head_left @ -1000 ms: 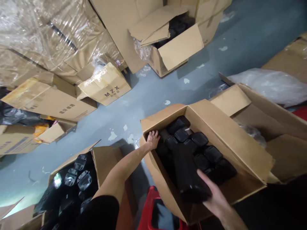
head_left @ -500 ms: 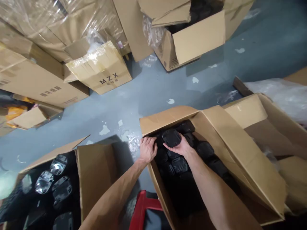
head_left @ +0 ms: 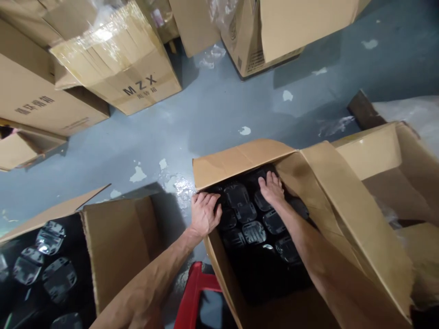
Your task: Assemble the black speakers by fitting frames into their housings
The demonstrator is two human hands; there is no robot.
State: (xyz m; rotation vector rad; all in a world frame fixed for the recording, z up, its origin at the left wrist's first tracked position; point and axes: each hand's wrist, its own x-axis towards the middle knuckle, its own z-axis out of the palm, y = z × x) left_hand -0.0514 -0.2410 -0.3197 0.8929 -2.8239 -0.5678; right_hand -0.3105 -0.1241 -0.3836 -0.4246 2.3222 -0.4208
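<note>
Where right hand (head_left: 273, 190) rests, parts (head_left: 261, 202) lie.

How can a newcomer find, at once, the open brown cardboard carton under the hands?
From the blue-grey painted floor, go right past the glossy red frame. There an open brown cardboard carton holds black, rounded plastic pieces. Unlike neighbouring cartons, it has the left hand on its edge and the right hand inside.

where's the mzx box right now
In the head view, the MZX box is at upper left, beyond the left hand and just right of another printed carton.
</note>
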